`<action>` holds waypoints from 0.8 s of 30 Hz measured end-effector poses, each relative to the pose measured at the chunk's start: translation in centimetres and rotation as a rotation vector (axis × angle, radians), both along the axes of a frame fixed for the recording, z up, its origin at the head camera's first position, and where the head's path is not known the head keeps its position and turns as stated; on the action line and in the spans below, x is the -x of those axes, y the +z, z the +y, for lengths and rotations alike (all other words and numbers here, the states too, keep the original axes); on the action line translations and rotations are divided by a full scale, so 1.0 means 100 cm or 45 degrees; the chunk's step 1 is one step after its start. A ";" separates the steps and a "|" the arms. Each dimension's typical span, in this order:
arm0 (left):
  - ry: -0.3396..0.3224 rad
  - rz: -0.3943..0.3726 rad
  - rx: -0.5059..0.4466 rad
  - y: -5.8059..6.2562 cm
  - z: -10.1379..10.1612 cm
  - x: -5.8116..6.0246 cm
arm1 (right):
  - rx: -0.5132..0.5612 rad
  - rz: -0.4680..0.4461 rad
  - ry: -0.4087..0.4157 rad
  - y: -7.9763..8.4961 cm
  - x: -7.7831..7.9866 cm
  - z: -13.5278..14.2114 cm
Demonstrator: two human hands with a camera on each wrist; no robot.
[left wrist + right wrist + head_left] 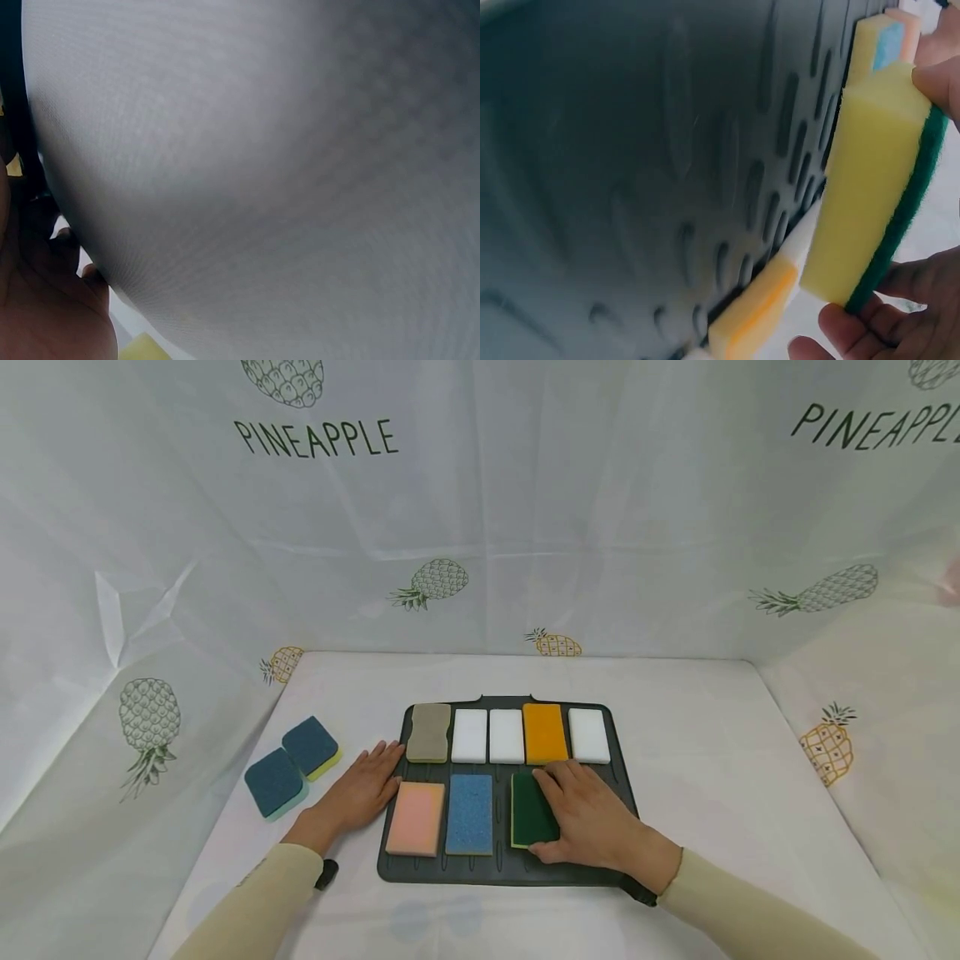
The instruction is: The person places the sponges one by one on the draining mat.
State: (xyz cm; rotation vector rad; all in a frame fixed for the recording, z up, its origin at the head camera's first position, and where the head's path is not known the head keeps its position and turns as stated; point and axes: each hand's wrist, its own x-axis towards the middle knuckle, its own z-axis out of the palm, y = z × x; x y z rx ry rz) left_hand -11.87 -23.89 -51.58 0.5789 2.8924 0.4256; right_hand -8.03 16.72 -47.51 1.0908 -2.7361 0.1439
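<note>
Your right hand (588,817) pinches green-and-yellow sponge (532,814) between thumb and fingers, at near right part of dark tray (480,871). Your left hand (363,787) lies palm-down, fingers extended, at tray's left edge. Blue sponge (469,814), pink sponge (416,818) on tray's near side.

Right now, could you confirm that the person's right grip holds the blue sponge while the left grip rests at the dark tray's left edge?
Not quite: the blue sponge is not the one held. The right grip holds the green-and-yellow sponge, as the right wrist view shows, while the left grip rests at the left edge of the dark tray.
</note>
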 end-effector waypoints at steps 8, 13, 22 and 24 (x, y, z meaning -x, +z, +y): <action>0.005 -0.006 0.009 0.001 0.001 -0.001 | -0.043 -0.044 0.033 -0.010 -0.001 -0.017; 0.007 -0.008 0.007 -0.001 0.001 0.000 | -0.070 -0.047 0.031 -0.014 -0.001 -0.020; 0.001 0.003 -0.005 -0.004 -0.002 0.001 | -0.098 -0.095 -0.001 -0.019 0.000 -0.023; 0.004 0.002 -0.010 -0.004 -0.002 0.001 | -0.097 -0.111 -0.005 -0.019 0.000 -0.023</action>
